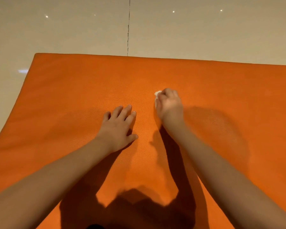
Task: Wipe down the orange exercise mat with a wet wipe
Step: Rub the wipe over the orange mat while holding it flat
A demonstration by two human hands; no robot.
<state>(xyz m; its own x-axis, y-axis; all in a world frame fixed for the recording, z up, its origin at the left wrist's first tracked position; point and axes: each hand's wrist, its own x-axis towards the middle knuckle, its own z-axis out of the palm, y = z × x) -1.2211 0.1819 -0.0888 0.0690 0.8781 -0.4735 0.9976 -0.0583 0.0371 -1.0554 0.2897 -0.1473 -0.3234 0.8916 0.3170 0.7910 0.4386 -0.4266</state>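
1. Wiping is judged to be the step in hand. The wet wipe [157, 93] is gripped in the right hand [170, 105], whose fingers are curled round it, so that only a small white corner is seen past the knuckles.
2. The wipe is held bunched rather than spread, presumably so that pressure can be put through the fist onto one small patch. Contact between wipe and mat is taken as likely, but is hidden under the hand.
3. The orange exercise mat [213, 83] is laid flat on the pale tiled floor [73, 30]. Its far edge and far-left corner are in sight, while the near end runs out of view beneath the person.
4. The left hand [118, 128] is laid palm-down on the mat, with its fingers [128, 109] straight and spread and nothing held. It lies just beside the right hand and nearer the person.
5. The purpose of the left hand is judged to be twofold: the mat is pinned against sliding on the glossy tile, and the person's weight is borne while the reach is made forward.
6. Progress cannot be read. No wet streak or sheen is made out on the surface, so wiped and unwiped areas are not told apart.
7. One risk is noted: little is covered per stroke by so small a wad. The strips along the far edge and the sides may be missed unless the bracing hand is repositioned.
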